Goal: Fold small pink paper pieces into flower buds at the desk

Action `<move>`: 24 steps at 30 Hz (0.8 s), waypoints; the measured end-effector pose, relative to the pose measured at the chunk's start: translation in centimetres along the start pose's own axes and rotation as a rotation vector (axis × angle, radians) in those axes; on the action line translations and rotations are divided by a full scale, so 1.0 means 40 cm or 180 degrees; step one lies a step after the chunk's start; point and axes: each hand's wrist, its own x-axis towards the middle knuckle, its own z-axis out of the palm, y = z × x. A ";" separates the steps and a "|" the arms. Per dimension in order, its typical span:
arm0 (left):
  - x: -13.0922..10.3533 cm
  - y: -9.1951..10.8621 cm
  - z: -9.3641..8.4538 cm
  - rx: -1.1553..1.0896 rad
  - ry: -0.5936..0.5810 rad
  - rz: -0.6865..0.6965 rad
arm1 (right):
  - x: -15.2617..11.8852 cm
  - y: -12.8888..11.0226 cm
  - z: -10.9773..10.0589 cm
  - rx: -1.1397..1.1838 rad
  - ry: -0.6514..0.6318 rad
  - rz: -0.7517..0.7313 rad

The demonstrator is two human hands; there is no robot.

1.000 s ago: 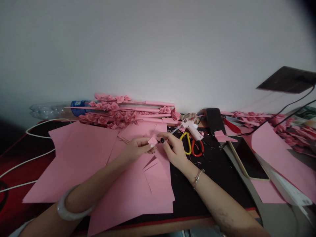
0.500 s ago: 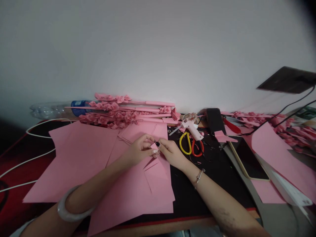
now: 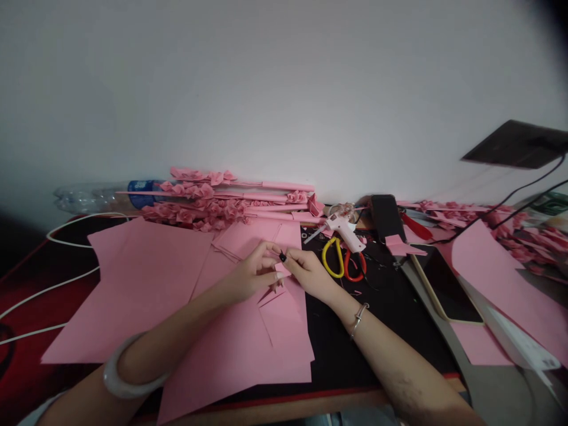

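Note:
Between my hands is a small piece of pink paper (image 3: 282, 270), pinched at its edges. My left hand (image 3: 257, 271) has its thumb and fingers closed on the left side of it. My right hand (image 3: 306, 271) presses the right side between thumb and fingers; a dark-nailed thumb lies on top. The finer folds are hidden by the fingers. Beneath both hands, large pink paper sheets (image 3: 231, 355) overlap, with a few small cut pieces (image 3: 280, 302) on them.
Pink paper flowers (image 3: 217, 210) lie along the wall beside a plastic bottle (image 3: 97, 198). Right of my hands are a glue gun (image 3: 344, 231) and yellow-and-red-handled scissors (image 3: 333, 258). Farther right lie a phone (image 3: 452, 287), a white power strip (image 3: 523, 343) and more pink paper (image 3: 506, 290).
My fingers have shifted slightly on the small pink paper, and its visible part has turned a little. Both hands stay in nearly the same place; everything else is unmoved.

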 end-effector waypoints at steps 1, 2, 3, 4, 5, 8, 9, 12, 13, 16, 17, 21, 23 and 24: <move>0.002 0.001 0.000 -0.0066 0.0036 -0.0004 | 0.000 0.000 0.001 0.0020 0.0014 0.0033; 0.004 0.001 -0.001 -0.0137 0.0088 0.0000 | -0.001 0.001 0.002 0.0052 0.0033 0.0070; 0.007 0.002 -0.002 -0.0198 0.0160 0.0024 | -0.001 0.002 0.003 0.0097 0.0059 0.0109; 0.009 0.003 -0.003 -0.0231 0.0258 0.0058 | -0.002 0.002 0.005 0.0149 0.0087 0.0151; 0.011 0.004 -0.004 -0.0233 0.0375 0.0104 | -0.003 0.003 0.006 0.0199 0.0112 0.0190; 0.015 0.006 -0.007 -0.0154 0.0644 0.0270 | -0.005 0.007 0.011 0.0285 0.0224 0.0259; 0.016 0.007 -0.008 -0.0127 0.0687 0.0309 | -0.005 0.009 0.012 0.0277 0.0276 0.0262; 0.016 0.005 -0.008 -0.0016 0.0696 0.0302 | -0.006 0.012 0.014 0.0150 0.0436 0.0219; 0.016 0.003 -0.007 0.0031 0.0669 0.0261 | -0.006 0.013 0.014 0.0087 0.0481 0.0195; 0.015 -0.002 -0.005 0.0150 0.0552 0.0099 | -0.006 0.014 0.014 -0.0061 0.0557 0.0128; 0.014 -0.003 -0.004 0.0170 0.0532 0.0070 | -0.006 0.014 0.014 -0.0075 0.0559 0.0116; 0.013 -0.006 -0.001 0.0179 0.0488 0.0101 | -0.006 0.012 0.016 0.0022 0.0482 0.0116; 0.012 -0.006 0.000 0.0196 0.0475 0.0121 | -0.008 0.011 0.016 0.0082 0.0459 0.0138; 0.011 -0.005 0.001 0.0209 0.0485 0.0127 | -0.008 0.011 0.017 0.0106 0.0452 0.0140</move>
